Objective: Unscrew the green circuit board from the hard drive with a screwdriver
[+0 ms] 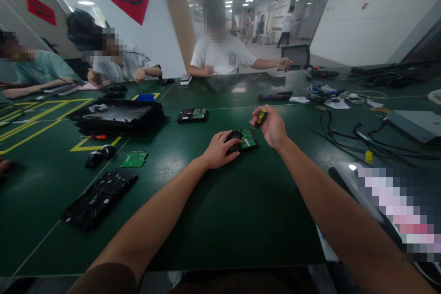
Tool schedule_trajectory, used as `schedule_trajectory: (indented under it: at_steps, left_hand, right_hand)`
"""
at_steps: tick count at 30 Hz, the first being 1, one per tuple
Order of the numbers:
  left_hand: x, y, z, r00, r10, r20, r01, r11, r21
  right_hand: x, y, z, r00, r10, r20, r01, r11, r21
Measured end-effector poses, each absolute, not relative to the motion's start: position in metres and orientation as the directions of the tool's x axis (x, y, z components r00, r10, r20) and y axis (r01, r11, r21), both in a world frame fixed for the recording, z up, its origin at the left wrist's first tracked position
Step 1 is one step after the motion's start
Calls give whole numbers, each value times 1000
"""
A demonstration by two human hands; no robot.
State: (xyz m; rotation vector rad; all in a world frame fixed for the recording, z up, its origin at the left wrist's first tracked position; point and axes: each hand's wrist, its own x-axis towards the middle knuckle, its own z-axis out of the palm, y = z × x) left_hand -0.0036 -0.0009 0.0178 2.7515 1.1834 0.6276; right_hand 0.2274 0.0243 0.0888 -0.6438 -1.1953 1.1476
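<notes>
My left hand (219, 149) grips a hard drive (248, 139) lying on the green table, with its fingers over the black left end. The drive's green circuit board faces up on the right. Just above and to the right of it, my right hand (274, 127) is closed around the yellow and black handle of a screwdriver (261, 118). The screwdriver's shaft and tip cannot be made out. Another hard drive (192, 115) rests farther back on the left. A loose green circuit board (134, 159) lies left of my left forearm.
Black casings (117, 117) and a flat black frame (99, 198) occupy the left side. Black cables (344, 142), a grey metal box (413, 125) and a blurred-out laptop-like device (365, 193) are on the right. A person in white (220, 53) sits opposite; others sit at the left.
</notes>
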Motion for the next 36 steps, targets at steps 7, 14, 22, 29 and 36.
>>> schedule_trajectory:
  at_steps: [7,14,22,29,36]
  left_hand:
    - [-4,-1,18,616,711,337,671,-699,248]
    - [-3,-3,18,614,712,340,682,-696,225]
    - [-4,0,16,621,706,341,680,-702,214]
    - [-5,1,14,625,700,345,678,-706,204]
    - [-5,0,16,621,710,332,681,-698,221]
  right_hand:
    - [228,26,86,2,916,401,-223,391,-893]
    - [226,21,92,-92,910,405,-276,368,-888]
    - [228,24,89,-37,927,373,-246,354,-902]
    - [224,15,97,-114,914,389,-307,340,-889]
    - [227,22,94,-11,933,360,-218,350,-911]
